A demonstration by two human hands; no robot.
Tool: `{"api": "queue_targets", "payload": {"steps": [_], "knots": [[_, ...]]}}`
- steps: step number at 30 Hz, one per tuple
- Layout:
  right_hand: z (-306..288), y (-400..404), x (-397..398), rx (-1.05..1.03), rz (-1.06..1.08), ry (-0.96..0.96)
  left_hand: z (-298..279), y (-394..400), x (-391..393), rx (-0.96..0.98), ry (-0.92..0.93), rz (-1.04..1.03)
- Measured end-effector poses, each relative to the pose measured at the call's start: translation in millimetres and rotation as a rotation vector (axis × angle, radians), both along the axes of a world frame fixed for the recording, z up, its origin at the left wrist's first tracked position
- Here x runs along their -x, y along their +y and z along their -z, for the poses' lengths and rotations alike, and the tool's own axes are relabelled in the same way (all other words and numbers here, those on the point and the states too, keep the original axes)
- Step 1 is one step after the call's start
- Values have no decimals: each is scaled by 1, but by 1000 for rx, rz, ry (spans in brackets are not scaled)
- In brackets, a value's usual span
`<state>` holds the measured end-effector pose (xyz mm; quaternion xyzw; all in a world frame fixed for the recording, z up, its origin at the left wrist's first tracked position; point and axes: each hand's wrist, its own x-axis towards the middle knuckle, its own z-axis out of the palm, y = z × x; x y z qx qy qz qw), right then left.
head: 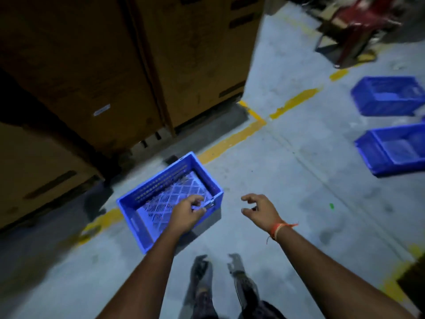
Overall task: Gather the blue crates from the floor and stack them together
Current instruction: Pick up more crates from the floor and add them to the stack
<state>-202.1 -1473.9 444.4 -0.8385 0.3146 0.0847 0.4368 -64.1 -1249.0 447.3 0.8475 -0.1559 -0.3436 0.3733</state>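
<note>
- The nearest blue crate [161, 199] sits on the grey concrete floor [287, 180], open side up, its mesh bottom showing and its corner turned towards the person.
- The left hand [186, 215] is over the crate's near right rim; the fingers curl at the rim, but the blur hides whether the grip has closed on it — I cannot tell.
- The right hand [259, 210] hangs in the air to the right of that crate, fingers loosely curled, its grip released and holding nothing; an orange thread [279, 230] is tied round the wrist.
- Two more blue crates — the far crate [388, 95] and the middle crate [395, 148] — stand on the floor at the right edge, well apart from the hands, one behind the other.
- Tall cardboard boxes [115, 65] rise just behind the nearest crate, beside yellow floor lines [232, 139].
- A red frame [358, 26] stands at the top right.
- The person's feet [218, 270] show at the bottom.
</note>
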Motion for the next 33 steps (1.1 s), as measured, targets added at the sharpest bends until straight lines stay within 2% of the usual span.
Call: {"api": "queue_targets", "payload": {"steps": [4, 12, 19, 26, 33], "knots": [[-13, -18, 64, -2, 218, 31, -13, -39, 11, 30, -10, 273], [-39, -10, 171, -5, 664, -24, -27, -107, 19, 53, 12, 656], [-40, -13, 241, -22, 968, -71, -40, -203, 51, 104, 30, 853], [-24, -79, 247, -45, 1079, -103, -45, -298, 67, 55, 40, 1038], [-22, -205, 231, -65, 1068, -147, -52, -415, 51, 5, 2, 996]]}}
